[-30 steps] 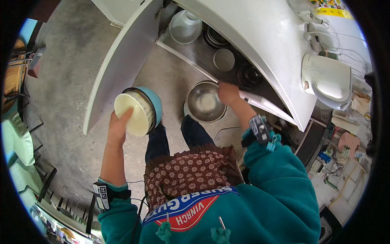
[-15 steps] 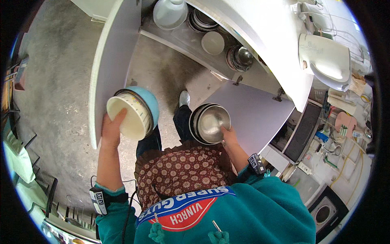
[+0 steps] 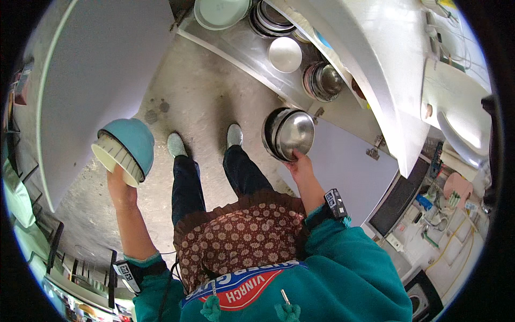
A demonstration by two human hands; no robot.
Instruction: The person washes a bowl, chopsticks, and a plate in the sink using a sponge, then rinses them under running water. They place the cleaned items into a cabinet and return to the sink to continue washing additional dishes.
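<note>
My left hand (image 3: 122, 187) is closed on a stack of nested bowls, held tilted beside the left cabinet door. A cream bowl (image 3: 114, 156) with dark dashes is nearest the fingers, and a light blue bowl (image 3: 134, 140) forms the outside. Dark rims show between the two. Held out on the right, a stack of shiny metal bowls (image 3: 296, 133) is gripped at its lower edge by my right hand (image 3: 302, 165). How many bowls each stack has is hard to tell. Ahead, a white bowl (image 3: 285, 55) sits on the cabinet shelf.
The left cabinet door (image 3: 99, 70) and right cabinet door (image 3: 343, 161) stand swung out on either side. On the shelf are a pale basin (image 3: 221, 13), dark-rimmed metal bowls (image 3: 268, 21) and another metal stack (image 3: 324, 81). A white jug (image 3: 456, 102) stands on the counter at right.
My left hand has carried its stack left and tipped it, so the blue bowl shows more. The metal bowls have moved slightly up and right. The view has shifted, and both feet now show.
</note>
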